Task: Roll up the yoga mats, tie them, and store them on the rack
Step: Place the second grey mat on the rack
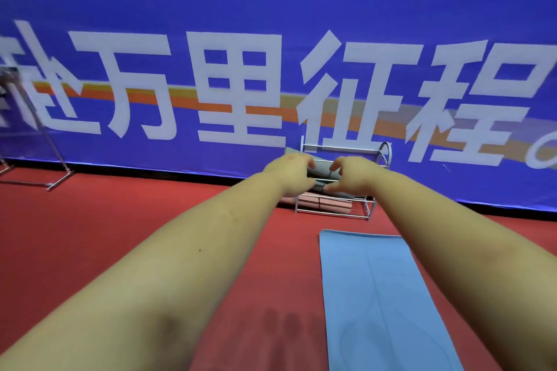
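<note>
both hands, the left hand [291, 170] and the right hand [351, 173], curl around the rolled grey mat [321, 173] at the rack [369, 206], and it could slip and unroll if its tie is loose.

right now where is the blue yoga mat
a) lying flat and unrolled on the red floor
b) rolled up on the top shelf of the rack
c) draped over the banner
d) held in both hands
a: the blue yoga mat lies flat and unrolled on the red floor, in front of the rack, while both hands hold a grey rolled mat at the rack.
</note>
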Motion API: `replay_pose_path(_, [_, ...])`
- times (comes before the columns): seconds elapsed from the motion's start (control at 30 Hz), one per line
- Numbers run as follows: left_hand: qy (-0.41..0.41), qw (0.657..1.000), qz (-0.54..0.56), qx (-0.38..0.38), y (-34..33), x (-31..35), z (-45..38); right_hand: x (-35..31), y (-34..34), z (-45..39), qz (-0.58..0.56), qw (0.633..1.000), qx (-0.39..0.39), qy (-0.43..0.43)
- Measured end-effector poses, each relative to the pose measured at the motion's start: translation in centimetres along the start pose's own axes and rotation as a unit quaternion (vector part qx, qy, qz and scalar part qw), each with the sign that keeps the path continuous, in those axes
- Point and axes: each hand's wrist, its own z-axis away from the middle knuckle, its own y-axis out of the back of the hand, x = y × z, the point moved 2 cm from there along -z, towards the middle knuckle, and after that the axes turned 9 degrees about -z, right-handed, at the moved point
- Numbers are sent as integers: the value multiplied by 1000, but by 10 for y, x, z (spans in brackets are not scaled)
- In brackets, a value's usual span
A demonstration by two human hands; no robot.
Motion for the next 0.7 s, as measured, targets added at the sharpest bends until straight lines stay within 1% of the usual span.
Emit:
replay_pose_path(0.17, [-4, 1000, 19, -9, -19, 10, 98, -3, -34, 82, 0, 1000, -9, -22])
replay_pose_path(0.27, [-2, 1000, 14, -20, -32, 16, 157, -9, -56, 135, 3, 999, -27, -25])
replay_pose_path(0.37, [0, 1000, 8, -30, -33, 24, 202, -14, -64, 179, -1, 999, -28, -22])
replay_pose_path(0.5, [-5, 1000, 5, -18, -20, 40, 239, -18, -58, 220, -4, 1000, -19, -19])
replay_pose_path(0.7, [-4, 1000, -3, 7, -2, 63, 266, -19, -46, 249, -6, 1000, -8, -8])
